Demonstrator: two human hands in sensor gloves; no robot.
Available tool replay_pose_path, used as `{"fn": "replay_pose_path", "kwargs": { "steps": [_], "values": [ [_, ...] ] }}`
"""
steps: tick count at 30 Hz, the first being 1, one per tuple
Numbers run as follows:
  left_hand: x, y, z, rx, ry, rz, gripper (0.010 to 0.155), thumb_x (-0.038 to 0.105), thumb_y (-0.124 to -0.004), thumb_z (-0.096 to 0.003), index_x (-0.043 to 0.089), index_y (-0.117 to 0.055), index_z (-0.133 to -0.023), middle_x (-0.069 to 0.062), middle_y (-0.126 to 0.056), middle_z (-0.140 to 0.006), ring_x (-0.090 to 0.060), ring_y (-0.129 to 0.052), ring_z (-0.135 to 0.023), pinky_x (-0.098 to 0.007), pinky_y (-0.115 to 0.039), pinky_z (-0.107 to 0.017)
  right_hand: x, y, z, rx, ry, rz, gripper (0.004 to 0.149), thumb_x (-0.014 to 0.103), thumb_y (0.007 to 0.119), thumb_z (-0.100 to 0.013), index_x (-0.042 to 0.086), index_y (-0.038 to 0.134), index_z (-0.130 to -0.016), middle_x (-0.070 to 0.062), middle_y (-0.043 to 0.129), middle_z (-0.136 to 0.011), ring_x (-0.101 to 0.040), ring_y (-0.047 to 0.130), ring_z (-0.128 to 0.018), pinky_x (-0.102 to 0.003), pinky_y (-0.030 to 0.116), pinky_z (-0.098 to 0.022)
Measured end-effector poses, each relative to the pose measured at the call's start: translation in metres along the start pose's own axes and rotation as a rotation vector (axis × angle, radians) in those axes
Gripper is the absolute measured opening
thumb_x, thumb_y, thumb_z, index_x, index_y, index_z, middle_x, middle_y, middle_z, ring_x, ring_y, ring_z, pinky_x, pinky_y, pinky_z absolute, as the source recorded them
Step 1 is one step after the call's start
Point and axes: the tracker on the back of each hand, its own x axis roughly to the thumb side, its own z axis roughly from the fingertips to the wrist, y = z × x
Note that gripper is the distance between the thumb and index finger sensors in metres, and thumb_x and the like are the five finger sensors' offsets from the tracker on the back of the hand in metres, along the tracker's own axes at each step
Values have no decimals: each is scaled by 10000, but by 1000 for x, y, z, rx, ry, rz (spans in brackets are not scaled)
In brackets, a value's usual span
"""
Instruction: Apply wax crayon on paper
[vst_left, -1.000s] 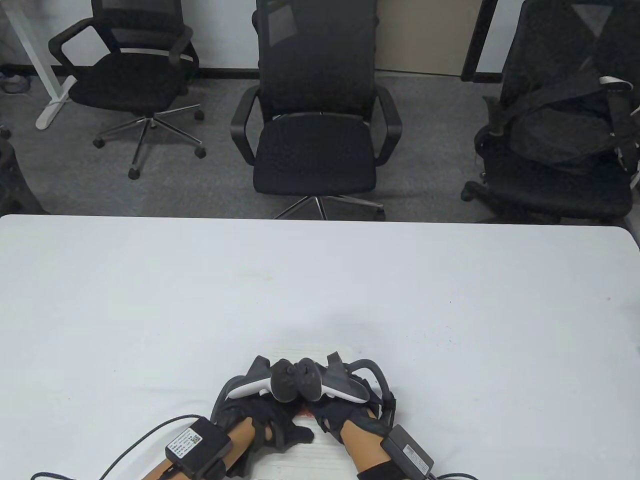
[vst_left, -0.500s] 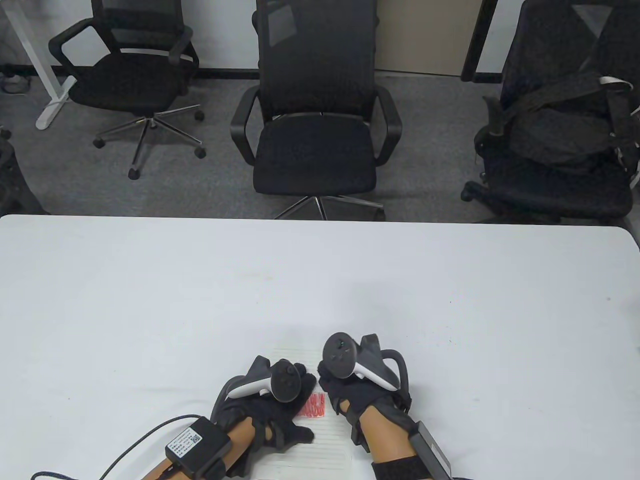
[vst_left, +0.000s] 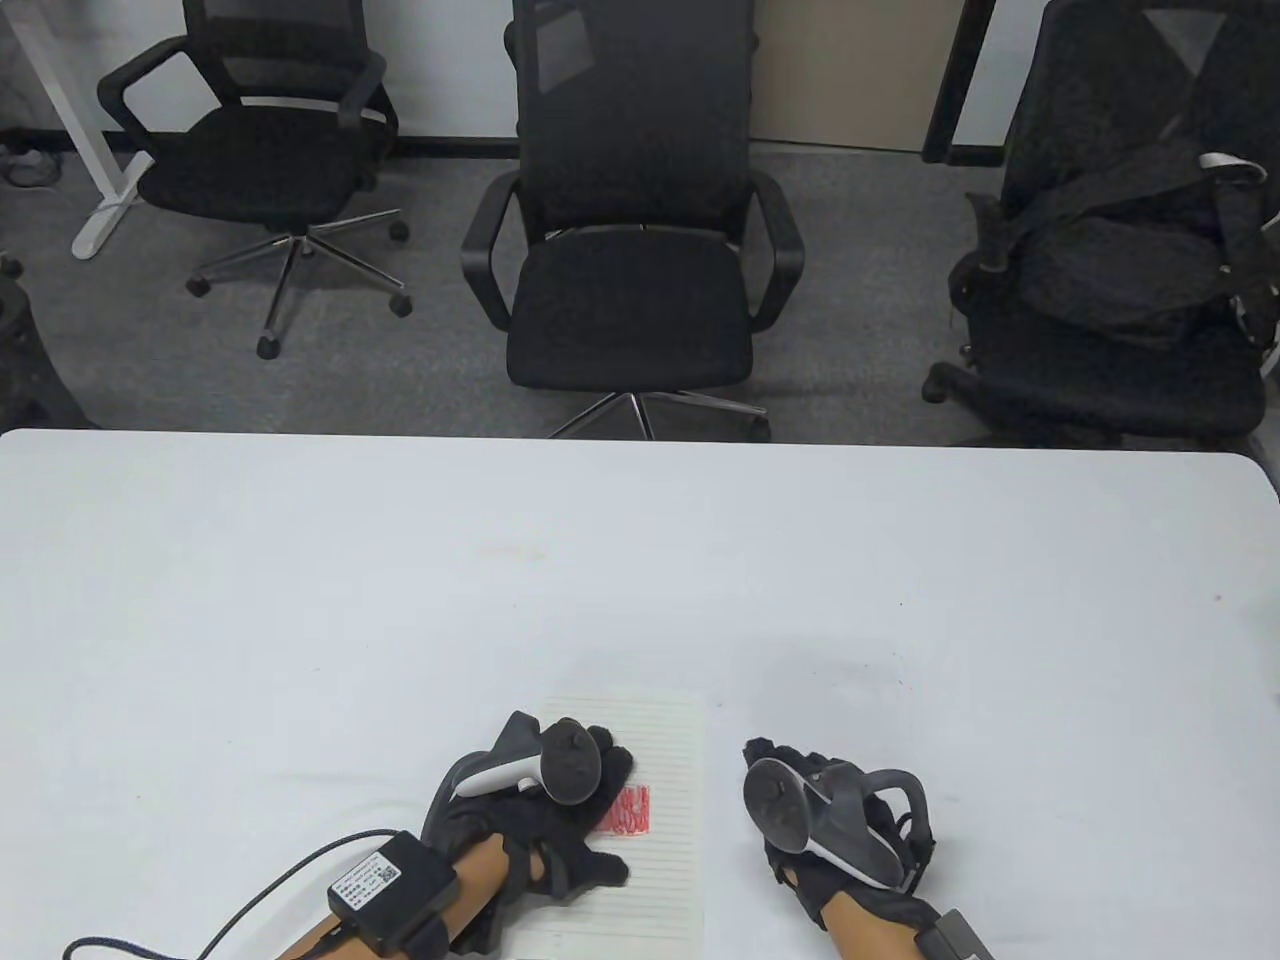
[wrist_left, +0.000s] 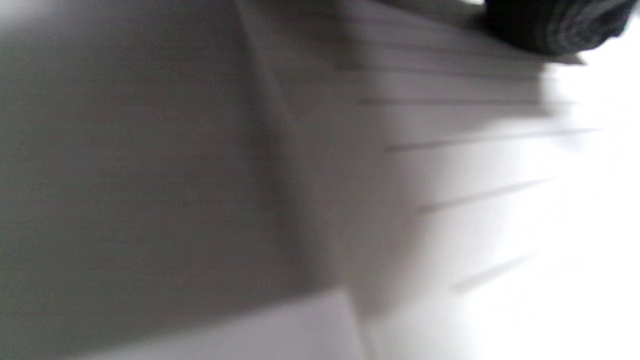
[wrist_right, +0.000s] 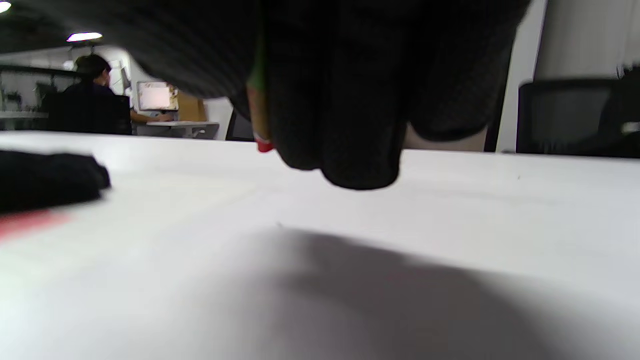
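Observation:
A lined sheet of paper (vst_left: 668, 790) lies at the table's near edge, with a red crayon patch (vst_left: 630, 810) on its left part. My left hand (vst_left: 590, 810) rests flat on the paper's left side, fingers spread beside the patch. The left wrist view shows the blurred lined paper (wrist_left: 475, 150) and one gloved fingertip (wrist_left: 550, 25). My right hand (vst_left: 800, 800) is on the table right of the paper, off the sheet. In the right wrist view its curled fingers (wrist_right: 350, 125) grip a crayon (wrist_right: 261, 130) with a red tip, just above the table.
The white table (vst_left: 300, 600) stretches far and wide around the paper. Three black office chairs, the middle one (vst_left: 625, 300), stand beyond the far edge. A black box with a cable (vst_left: 390, 885) is strapped on my left forearm.
My right hand has moved from over the paper, next to the left hand, out to the right onto bare table. The red patch is now uncovered. The left hand has stayed put.

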Motion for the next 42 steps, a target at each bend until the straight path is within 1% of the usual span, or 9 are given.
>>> {"fn": "replay_pose_path", "kwargs": {
  "steps": [6,10,13,17,19,26,32,36,42],
  "values": [
    [0,0,0,1,-2,3,1020,808,-686,-383,490,43,-1021,204,188,-1036,-139,205,-1016,-576,46,-693,11,28,9,122,-57,201,549,410,750,-431,202,672,-934,-75,830,-896,-272,936,-785,-502,800,-608],
    [0,0,0,3,-1,-1,1020,811,-684,-382,490,44,-1022,203,186,-1039,-140,202,-1019,-577,43,-696,10,32,16,362,0,117,659,508,691,-439,213,502,-998,-92,589,-1031,-338,693,-948,-592,690,-665],
    [0,0,0,10,-7,2,1024,808,-688,-383,483,40,-1026,200,182,-1044,-144,201,-1022,-579,42,-695,4,33,17,386,16,57,706,553,679,-434,222,447,-1013,-81,516,-1058,-335,611,-982,-603,661,-675],
    [0,1,3,66,-65,16,1039,785,-710,-390,462,53,-1016,164,162,-1061,-191,150,-1044,-588,16,-697,-9,24,18,362,54,-67,737,578,672,-436,234,400,-1029,-80,495,-1078,-341,583,-1004,-607,632,-689],
    [1,8,12,122,-99,73,1042,778,-718,-386,460,50,-1015,162,155,-1067,-195,140,-1050,-588,13,-700,-21,14,18,279,104,-149,747,579,678,-434,236,391,-1032,-90,487,-1085,-353,567,-1010,-623,604,-697],
    [-16,49,92,325,-82,129,1026,802,-699,-385,463,-3,-1058,155,123,-1104,-208,124,-1071,-611,-6,-710,-60,-5,28,139,214,-281,832,703,636,-396,347,292,-1065,-47,279,-1139,-338,296,-1061,-682,294,-703],
    [-55,36,142,486,106,106,962,839,-653,-395,558,-33,-1074,179,144,-1109,-219,142,-1079,-646,-4,-692,-65,-6,26,146,297,-254,858,801,582,-371,485,177,-1058,5,51,-1136,-342,69,-1054,-721,129,-643],
    [-75,23,151,608,158,151,945,844,-641,-395,583,-32,-1070,191,152,-1106,-221,148,-1079,-652,1,-683,-63,-5,26,160,311,-221,852,820,552,-374,508,138,-1050,15,28,-1133,-348,31,-1047,-738,100,-613],
    [-82,23,154,659,201,145,934,841,-632,-396,590,-23,-1059,201,158,-1098,-215,157,-1073,-646,13,-676,-61,-3,26,184,305,-261,852,810,552,-375,498,138,-1050,11,29,-1133,-351,32,-1044,-739,101,-613]
  ]
}}
